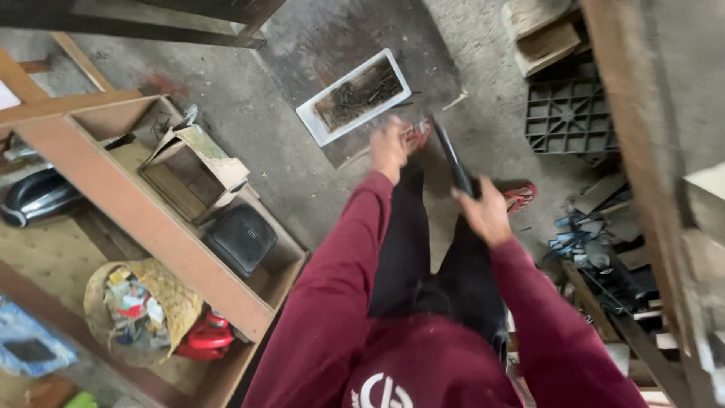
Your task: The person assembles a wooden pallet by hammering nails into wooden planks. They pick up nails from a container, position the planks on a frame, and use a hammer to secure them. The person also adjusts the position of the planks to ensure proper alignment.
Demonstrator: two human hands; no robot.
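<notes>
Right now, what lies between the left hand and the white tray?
In the head view, only bare concrete floor separates the left hand from the white tray; the hand is blurred.

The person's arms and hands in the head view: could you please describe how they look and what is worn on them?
Both arms are covered by long, loose maroon sleeves of a sweatshirt that reach to the wrists. The left hand and the right hand are bare, with no gloves; the left is motion-blurred. No watch or rings can be made out. The sweatshirt's chest carries a white printed marking, partly cut off by the frame edge.
</notes>
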